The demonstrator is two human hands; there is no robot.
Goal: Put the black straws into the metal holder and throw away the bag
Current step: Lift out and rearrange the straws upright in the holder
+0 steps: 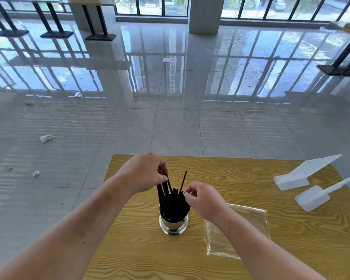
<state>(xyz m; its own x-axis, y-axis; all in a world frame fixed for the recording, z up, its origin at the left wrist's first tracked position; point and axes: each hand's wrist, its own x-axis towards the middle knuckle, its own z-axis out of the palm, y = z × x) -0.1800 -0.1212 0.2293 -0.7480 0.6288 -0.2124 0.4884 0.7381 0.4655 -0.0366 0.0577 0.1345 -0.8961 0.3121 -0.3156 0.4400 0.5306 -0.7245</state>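
- Both forearms are bare. They reach forward from the lower edge and come near each other in the middle.
- The left hand (148, 172) is higher, with the back up. Its curled fingers pinch the tops of some black straws (173, 203).
- The right hand (203, 199) is lower, with curled fingers. Thumb and forefinger meet beside the straws; a pinch is not clear.

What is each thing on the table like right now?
straws: standing in the holder, some sticking up
holder: upright, holding straws
bag: flat on the table, looks empty
left hand: pinching straw tops
right hand: pinching one straw
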